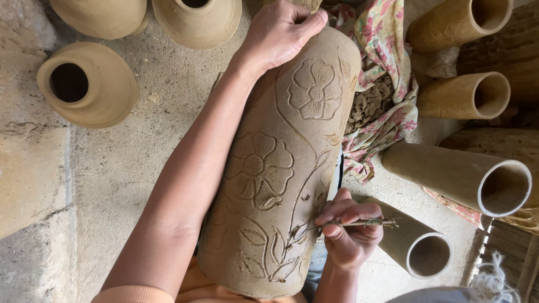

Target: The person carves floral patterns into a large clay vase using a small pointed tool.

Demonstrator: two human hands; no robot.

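A tall unfired clay vase (269,185) lies on my lap, carved with flowers, stems and leaves. My left hand (279,32) grips its far end, the arm stretched along the vase's left side. At the lower right flank my right hand (349,231) pinches a thin carving tool (359,223), whose tip touches the clay beside a carved stem. Two large flower reliefs show on the upper and middle surface.
Round clay pots (90,83) stand on the concrete floor at the upper left. Several clay cylinders (460,177) lie on their sides at the right. A flowered cloth (382,73) sits beyond the vase. White string (497,278) lies at the bottom right.
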